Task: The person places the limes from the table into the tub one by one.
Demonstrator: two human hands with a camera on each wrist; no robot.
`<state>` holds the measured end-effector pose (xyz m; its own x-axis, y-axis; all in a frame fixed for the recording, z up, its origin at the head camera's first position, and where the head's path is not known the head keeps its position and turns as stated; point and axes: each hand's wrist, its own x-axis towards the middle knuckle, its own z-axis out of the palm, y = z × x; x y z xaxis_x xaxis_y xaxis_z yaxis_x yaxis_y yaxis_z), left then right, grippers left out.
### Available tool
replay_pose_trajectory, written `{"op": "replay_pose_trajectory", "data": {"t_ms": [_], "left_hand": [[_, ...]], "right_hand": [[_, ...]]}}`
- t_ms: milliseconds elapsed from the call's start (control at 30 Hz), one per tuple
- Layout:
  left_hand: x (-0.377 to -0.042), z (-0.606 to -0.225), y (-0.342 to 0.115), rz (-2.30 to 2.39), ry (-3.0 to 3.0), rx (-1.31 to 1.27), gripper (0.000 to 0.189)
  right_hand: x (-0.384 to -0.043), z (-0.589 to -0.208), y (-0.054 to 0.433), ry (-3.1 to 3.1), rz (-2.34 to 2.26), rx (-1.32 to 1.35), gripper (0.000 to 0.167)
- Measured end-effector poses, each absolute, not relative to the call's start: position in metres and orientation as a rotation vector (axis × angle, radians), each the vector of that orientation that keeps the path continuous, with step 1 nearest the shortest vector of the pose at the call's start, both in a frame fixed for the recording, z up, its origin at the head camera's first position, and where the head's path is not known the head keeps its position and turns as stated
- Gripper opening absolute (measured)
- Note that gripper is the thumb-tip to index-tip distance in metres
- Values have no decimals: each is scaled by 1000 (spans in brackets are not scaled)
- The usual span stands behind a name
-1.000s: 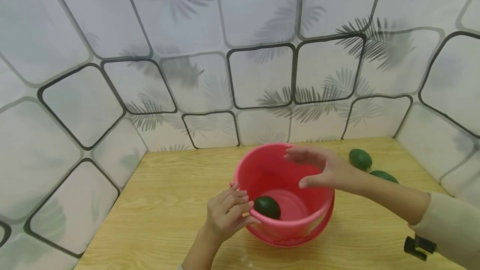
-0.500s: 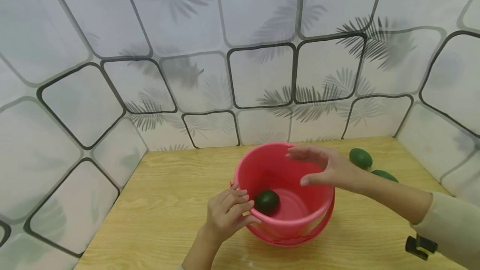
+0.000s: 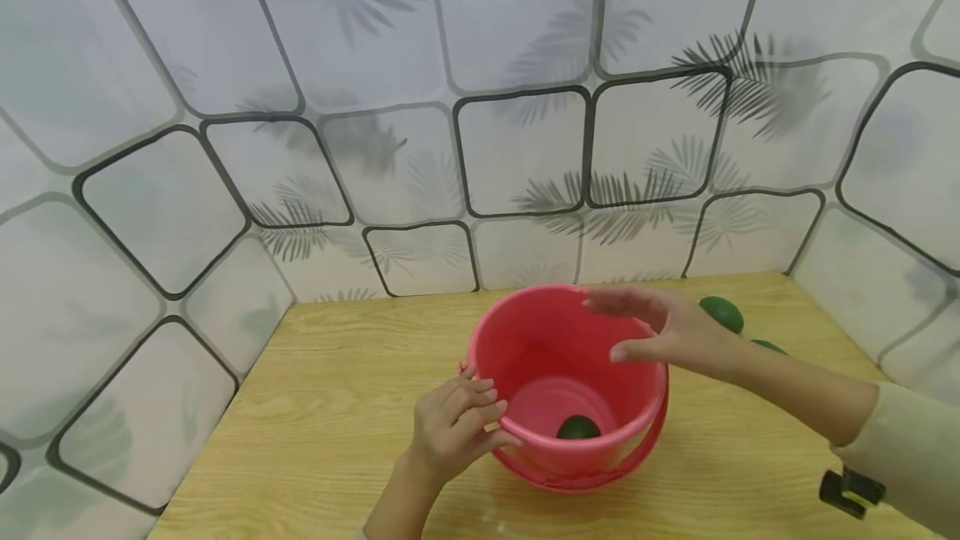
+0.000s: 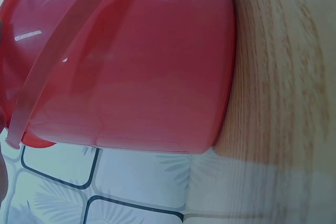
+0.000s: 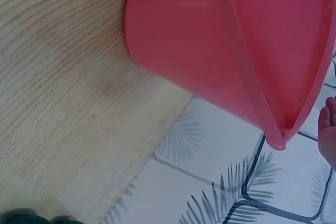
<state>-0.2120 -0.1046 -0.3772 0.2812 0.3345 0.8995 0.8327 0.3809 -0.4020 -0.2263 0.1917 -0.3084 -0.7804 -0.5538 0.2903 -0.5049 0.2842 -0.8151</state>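
A pink-red bucket (image 3: 517,332) stands on the wooden table, its mouth tipped toward the head view. My left hand (image 3: 459,421) grips its near-left rim, fingertips over the edge. Inside, a dark green, avocado-like fruit (image 3: 577,428) lies low at the near side, partly hidden by the rim. My right hand (image 3: 671,330) hovers over the right rim with fingers and thumb spread, holding nothing. The wrist views show the bucket's side wall (image 4: 157,66) and its hanging handle (image 4: 58,51); in the right one, part of my right hand (image 5: 328,135) appears at the edge.
Two more green fruits, one (image 3: 722,314) behind the right forearm and another (image 3: 768,347) mostly covered by it, lie on the table (image 3: 337,373) at right. A patterned backdrop (image 3: 405,157) encloses the back and sides. A small black device (image 3: 851,492) hangs below the right sleeve.
The fruit inside the bucket has rolled from the left side toward the near middle. My right hand has drifted slightly right, covering more of the outside fruits. The left hand keeps its place.
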Motion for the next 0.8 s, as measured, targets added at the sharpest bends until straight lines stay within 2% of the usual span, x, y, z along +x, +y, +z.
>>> {"op": "replay_pose_trajectory", "data": {"t_ms": [233, 600, 800], "left_hand": [[-212, -379, -105, -471, -1312, -1195, 40], [-212, -381, -105, -477, -1320, -1193, 40], [-211, -379, -104, -484, -1310, -1199, 40]], "right_hand": [[-228, -312, 202, 2594, -1509, -1033, 61], [-229, -317, 219, 2717, -1496, -786, 57], [-233, -323, 227, 2756, -1528, -796, 54]]}}
